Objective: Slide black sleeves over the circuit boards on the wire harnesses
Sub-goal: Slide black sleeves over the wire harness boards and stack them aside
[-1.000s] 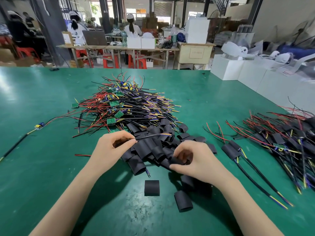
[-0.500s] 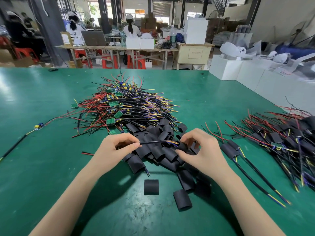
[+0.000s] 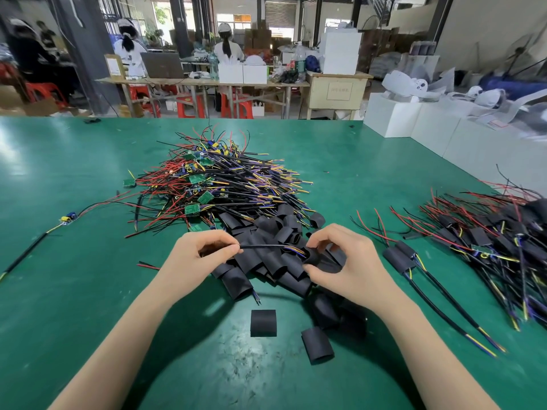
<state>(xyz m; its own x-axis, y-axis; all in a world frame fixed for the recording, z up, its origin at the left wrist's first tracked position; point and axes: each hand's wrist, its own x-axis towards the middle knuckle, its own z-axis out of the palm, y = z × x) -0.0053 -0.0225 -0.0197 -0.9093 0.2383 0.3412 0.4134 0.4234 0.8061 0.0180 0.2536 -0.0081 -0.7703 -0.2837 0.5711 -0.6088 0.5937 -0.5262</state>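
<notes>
My left hand (image 3: 196, 255) pinches a wire harness (image 3: 266, 247) by its black cable, held level over the heap of black sleeves (image 3: 275, 250). My right hand (image 3: 346, 263) grips one black sleeve (image 3: 310, 257), its open mouth at the harness's coloured wire ends. The harness's circuit board is hidden inside my left hand. Behind the sleeves lies the pile of unsleeved harnesses (image 3: 219, 184) with green circuit boards. At the right lies a pile of sleeved harnesses (image 3: 488, 247).
Two loose sleeves, one (image 3: 263, 322) and another (image 3: 317, 344), lie on the green table (image 3: 74, 291) in front of my hands. A single harness (image 3: 66, 218) lies at the far left. White boxes (image 3: 414, 119) line the table's right edge. People work at benches behind.
My right hand lifted a sleeve out of the heap and brought it up to the wire ends. My left hand kept holding the harness in about the same place.
</notes>
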